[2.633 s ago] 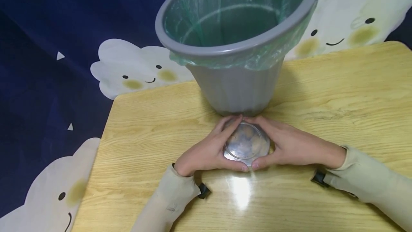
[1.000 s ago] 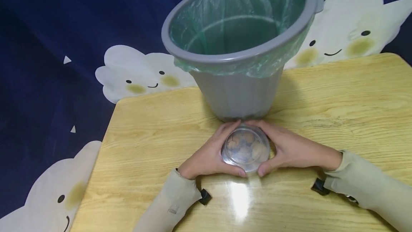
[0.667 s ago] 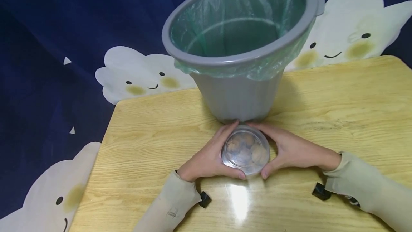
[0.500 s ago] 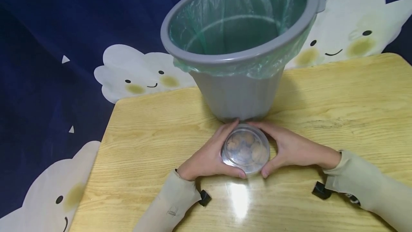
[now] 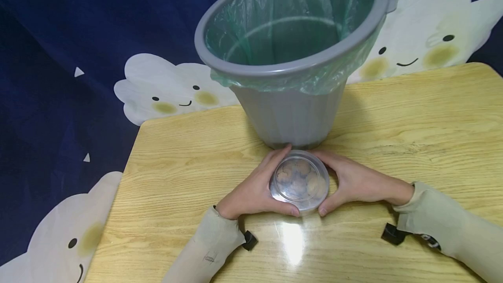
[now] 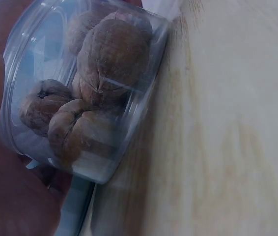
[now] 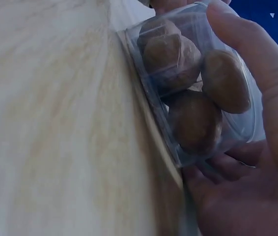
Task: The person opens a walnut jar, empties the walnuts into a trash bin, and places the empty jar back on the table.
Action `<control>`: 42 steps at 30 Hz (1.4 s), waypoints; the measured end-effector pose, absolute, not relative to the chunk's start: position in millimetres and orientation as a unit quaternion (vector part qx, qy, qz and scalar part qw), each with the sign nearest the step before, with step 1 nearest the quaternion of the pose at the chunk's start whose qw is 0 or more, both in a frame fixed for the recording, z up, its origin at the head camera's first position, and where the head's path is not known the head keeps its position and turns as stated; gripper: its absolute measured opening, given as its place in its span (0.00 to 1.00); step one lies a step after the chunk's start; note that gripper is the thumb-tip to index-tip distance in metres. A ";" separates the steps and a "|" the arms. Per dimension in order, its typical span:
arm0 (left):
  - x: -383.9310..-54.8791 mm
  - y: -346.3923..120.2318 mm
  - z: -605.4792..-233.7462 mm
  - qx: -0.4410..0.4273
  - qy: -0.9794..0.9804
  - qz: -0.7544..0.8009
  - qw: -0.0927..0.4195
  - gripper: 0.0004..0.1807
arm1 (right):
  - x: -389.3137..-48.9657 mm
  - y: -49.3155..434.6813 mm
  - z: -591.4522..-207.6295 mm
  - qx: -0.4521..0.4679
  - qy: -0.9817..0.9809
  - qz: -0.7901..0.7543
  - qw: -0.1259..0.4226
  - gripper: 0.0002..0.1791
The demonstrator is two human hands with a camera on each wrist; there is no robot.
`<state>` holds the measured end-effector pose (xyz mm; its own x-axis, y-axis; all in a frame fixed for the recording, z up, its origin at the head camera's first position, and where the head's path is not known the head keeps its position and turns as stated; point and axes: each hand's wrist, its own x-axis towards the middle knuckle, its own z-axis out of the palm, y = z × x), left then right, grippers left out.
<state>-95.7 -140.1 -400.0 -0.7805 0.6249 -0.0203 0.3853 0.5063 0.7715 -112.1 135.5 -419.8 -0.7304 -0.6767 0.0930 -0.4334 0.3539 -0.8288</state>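
Note:
A round clear plastic jar (image 5: pixel 300 181) with a lid stands on the table at the foot of the bin. Several brown, wrinkled walnuts (image 6: pixel 113 54) lie inside it; through its wall more walnuts (image 7: pixel 193 120) show in the right wrist view. My left hand (image 5: pixel 257 189) curves round the jar's left side, its palm close to the wall. From the right, my right hand (image 5: pixel 355 182) curls round it with thumb in front and fingers behind, a small gap showing near the palm. In the head view the far fingertips are partly hidden behind the jar.
A grey bin (image 5: pixel 291 112) lined with a green bag (image 5: pixel 334 77) stands directly behind the jar. The wooden table (image 5: pixel 180 165) ends at the left and back, against a dark blue cloth (image 5: pixel 51 56) with cloud figures.
The thumbs, nearly touching at first, now stand farther apart, my right one having shifted right. The jar has stayed by the bin. Over the last half second hardly anything differs.

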 end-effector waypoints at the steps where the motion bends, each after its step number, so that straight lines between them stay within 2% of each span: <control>1: -95.7 -140.1 -400.1 0.296 0.855 0.400 0.150 0.77 | -112.1 135.7 -420.5 -0.341 0.811 -0.455 0.136 0.66; 12: -95.6 -139.7 -400.9 0.293 0.853 0.403 0.156 0.77 | -111.9 137.2 -425.6 -0.344 0.801 -0.468 0.145 0.64; 21: -95.1 -139.9 -401.7 0.293 0.853 0.402 0.157 0.78 | -111.4 135.1 -428.1 -0.339 0.810 -0.460 0.131 0.63; 42: -95.3 -140.2 -394.8 0.291 0.861 0.385 0.162 0.77 | -111.8 131.5 -427.6 -0.345 0.813 -0.451 0.130 0.66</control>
